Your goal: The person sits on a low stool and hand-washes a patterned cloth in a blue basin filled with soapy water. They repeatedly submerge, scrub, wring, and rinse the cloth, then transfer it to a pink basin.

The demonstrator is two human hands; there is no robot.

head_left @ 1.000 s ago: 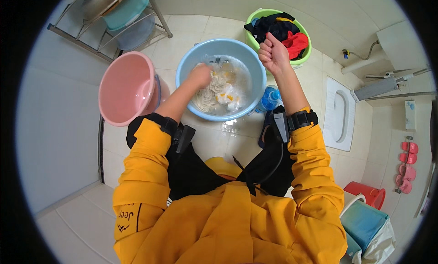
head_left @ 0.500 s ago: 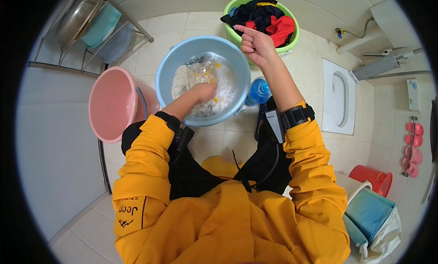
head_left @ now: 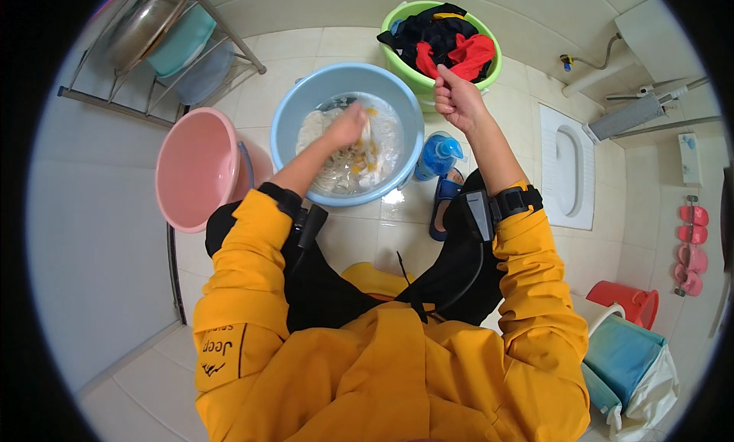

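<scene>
A light blue basin (head_left: pixel 280 128) in front of me holds water and a soaked whitish cloth (head_left: pixel 325 163) with yellow patches. My left hand (head_left: pixel 349 125) is above the water inside it, fingers closed on a bunched part of the wet cloth. Raised between the basin and a green tub (head_left: pixel 495 63) is my right hand (head_left: pixel 459 102), its fingers curled in and nothing visible in them. Black, red and yellow clothes (head_left: pixel 434 43) fill the tub. Under my right forearm, beside the basin, stands a bottle of blue liquid (head_left: pixel 438 157).
A pink bucket (head_left: pixel 195 174) stands left of the basin, below a metal rack (head_left: pixel 145 105) with stacked basins. To the right are a squat toilet (head_left: pixel 567 167), a red bucket (head_left: pixel 623 300) and a blue-green bin (head_left: pixel 623 358). My slippered foot (head_left: pixel 446 201) is near the bottle.
My left hand has come up out of the water with part of the cloth. My right hand has moved right and down, its pointing finger now more bent.
</scene>
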